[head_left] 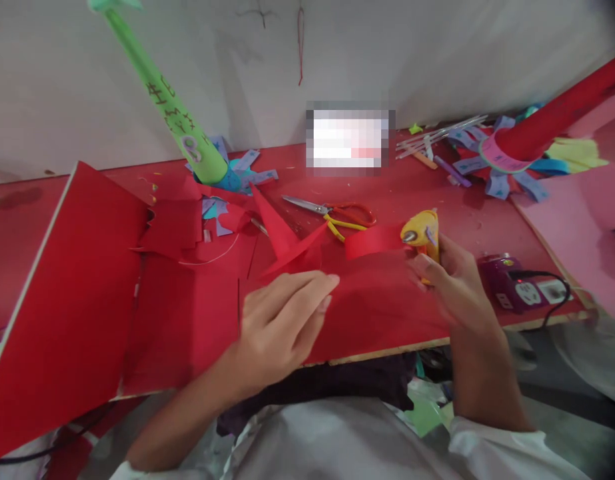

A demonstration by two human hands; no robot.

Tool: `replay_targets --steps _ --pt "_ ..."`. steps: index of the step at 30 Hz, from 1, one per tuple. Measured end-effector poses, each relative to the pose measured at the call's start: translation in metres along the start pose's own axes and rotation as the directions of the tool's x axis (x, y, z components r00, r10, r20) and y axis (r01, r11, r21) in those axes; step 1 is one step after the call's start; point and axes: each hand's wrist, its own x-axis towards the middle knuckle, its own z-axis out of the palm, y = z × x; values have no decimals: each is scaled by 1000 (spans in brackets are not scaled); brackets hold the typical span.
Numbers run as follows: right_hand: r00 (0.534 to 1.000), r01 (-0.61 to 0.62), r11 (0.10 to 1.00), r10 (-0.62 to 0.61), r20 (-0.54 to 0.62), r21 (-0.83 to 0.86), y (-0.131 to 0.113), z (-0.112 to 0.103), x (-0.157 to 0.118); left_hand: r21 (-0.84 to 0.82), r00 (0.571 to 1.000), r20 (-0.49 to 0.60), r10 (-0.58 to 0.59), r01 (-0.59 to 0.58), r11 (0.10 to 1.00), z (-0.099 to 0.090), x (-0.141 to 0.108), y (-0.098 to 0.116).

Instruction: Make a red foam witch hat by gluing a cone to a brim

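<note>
My left hand (287, 317) is closed just in front of a folded red paper piece (280, 233), fingertips pressed together; whatever they pinch is too small to make out. In my right hand (450, 280) is a yellow glue gun (427, 230), its metal nozzle pointing left. A curved red paper strip (372, 241) lies between the hands, its right end near the glue gun. Behind it are scissors (337, 212) with orange and yellow handles, blades pointing left.
A green paper cone (172, 100) stands at the back left, and a red one (562, 120) leans at the right. Large red card (72, 300) rises at the left. A purple power socket (512, 283) with a black cable sits near the front right edge. Clear sticks (442, 133) lie behind.
</note>
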Motion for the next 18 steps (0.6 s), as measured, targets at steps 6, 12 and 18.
replay_targets --steps 6,12,18 --pt "995 -24 989 9 104 146 -5 4 -6 -289 868 298 -398 479 829 47 8 8" --pt "987 -110 976 85 137 188 -2 -1 -7 -607 714 457 -531 686 400 68 21 -5" --pt "977 -204 922 169 133 328 4 -8 2 -607 701 452 -552 695 385 67 18 -7"
